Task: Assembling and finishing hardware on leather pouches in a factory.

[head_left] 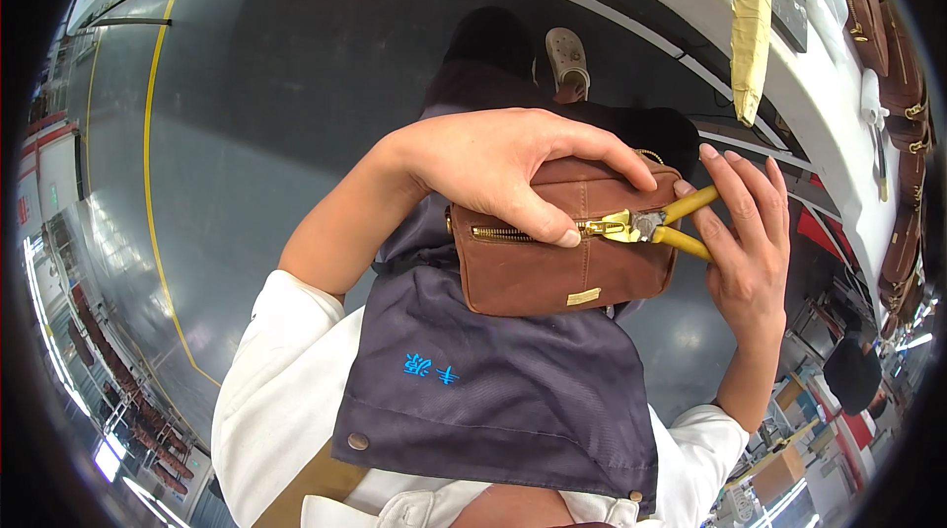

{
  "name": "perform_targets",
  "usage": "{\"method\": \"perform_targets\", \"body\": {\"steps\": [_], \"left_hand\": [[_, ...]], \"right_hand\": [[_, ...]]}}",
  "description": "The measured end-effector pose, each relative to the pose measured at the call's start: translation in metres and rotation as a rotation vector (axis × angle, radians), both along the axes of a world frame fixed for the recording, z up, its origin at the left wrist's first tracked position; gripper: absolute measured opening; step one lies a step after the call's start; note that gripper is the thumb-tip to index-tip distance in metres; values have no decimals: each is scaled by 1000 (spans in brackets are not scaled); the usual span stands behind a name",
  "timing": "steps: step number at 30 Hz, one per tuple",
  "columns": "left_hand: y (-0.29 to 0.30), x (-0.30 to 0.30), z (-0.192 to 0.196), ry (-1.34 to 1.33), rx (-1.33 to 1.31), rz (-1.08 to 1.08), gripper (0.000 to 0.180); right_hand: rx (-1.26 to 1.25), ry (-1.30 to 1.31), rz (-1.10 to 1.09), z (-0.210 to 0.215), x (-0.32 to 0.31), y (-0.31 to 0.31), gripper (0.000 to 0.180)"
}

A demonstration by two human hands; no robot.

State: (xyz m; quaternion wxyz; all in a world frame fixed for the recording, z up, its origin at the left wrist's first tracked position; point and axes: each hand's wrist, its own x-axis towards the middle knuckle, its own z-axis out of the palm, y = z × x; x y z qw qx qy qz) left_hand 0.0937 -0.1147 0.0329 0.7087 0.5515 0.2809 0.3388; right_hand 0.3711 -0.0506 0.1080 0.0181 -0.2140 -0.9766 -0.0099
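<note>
While the left hand steadies the brown bag from above, the right hand works a pair of pliers at its front zipper. The bag is positioned over the lap, at the upper edge of the dark apron, with its front panel facing up toward the camera. The left grip is partly closed: the thumb presses the panel just beside the gold zipper slider, and the fingers reach across the top edge of the bag. The right grip is partly curled around the yellow plier handles, which stand spread apart. The plier head meets the yellow piece at the right end of the slider; whether the jaws are clamped on it cannot be told. Gold zipper teeth extend to the left of the slider, and the contents of the bag are hidden from view. A small gold plate is fixed near the lower edge of the panel. At the right, the white table carries a row of similar brown bags, with gold zippers; their interiors are also hidden.
</note>
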Motion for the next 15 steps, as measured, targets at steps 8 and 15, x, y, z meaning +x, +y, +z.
{"method": "perform_targets", "body": {"steps": [8,15], "left_hand": [[-2,-1,-1,35,20,1,63],[-1,-1,-5,27,-1,3,62]], "right_hand": [[0,-11,-15,-2,-5,-4,27],[1,-30,-33,-6,-4,-3,23]]}}
